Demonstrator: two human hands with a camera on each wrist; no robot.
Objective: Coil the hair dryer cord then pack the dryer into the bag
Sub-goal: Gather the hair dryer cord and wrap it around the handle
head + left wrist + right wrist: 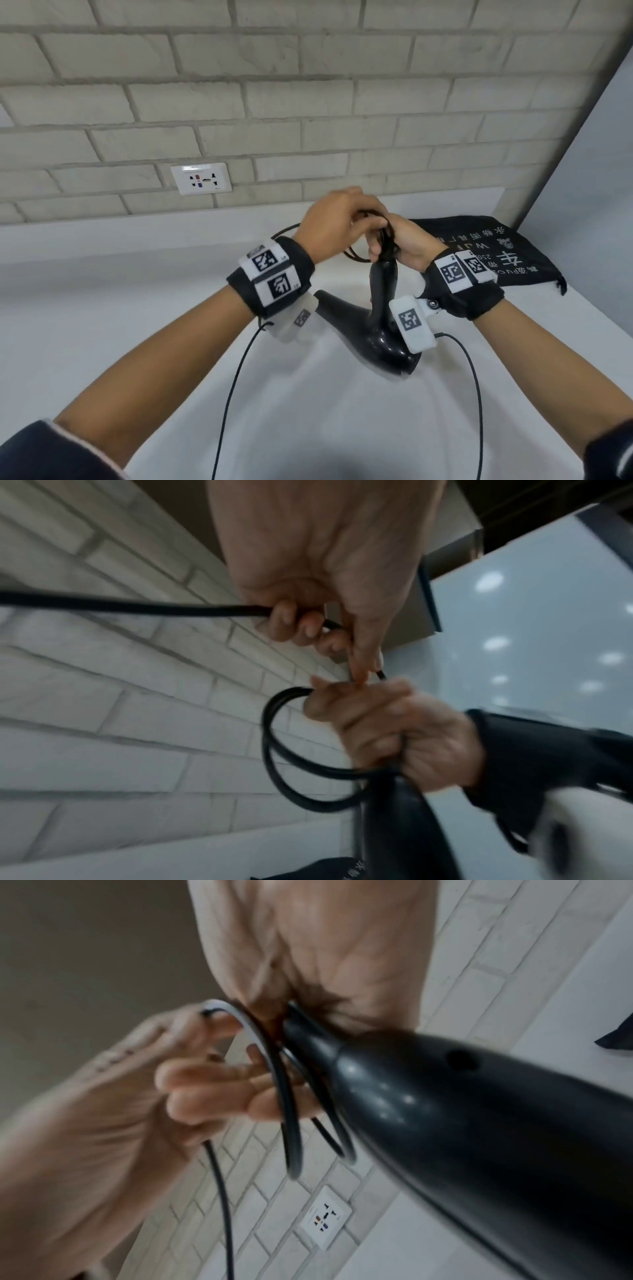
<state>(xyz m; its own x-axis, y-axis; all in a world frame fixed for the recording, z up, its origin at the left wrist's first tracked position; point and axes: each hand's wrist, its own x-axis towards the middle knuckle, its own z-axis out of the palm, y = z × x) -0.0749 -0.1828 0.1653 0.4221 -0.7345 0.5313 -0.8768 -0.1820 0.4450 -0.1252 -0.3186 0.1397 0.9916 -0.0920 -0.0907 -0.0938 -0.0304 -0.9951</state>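
The black hair dryer (pixel 373 329) hangs over the white counter with its handle up and its body down. My right hand (pixel 404 245) grips the top of the handle (pixel 404 821) together with a few loops of the black cord (pixel 274 750). My left hand (pixel 342 219) is just left of it, fingers curled round a run of cord (pixel 171 610) that it holds against the right hand's fingers. In the right wrist view the loops (pixel 289 1110) hang beside the dryer (pixel 462 1123). The black bag (pixel 496 246) with white lettering lies flat at the right rear.
A brick wall with a white socket plate (pixel 201 179) stands behind the counter (pixel 137 308). A grey panel (pixel 589 205) closes off the right side. Thin black wrist-camera cables (pixel 233 383) hang under both forearms.
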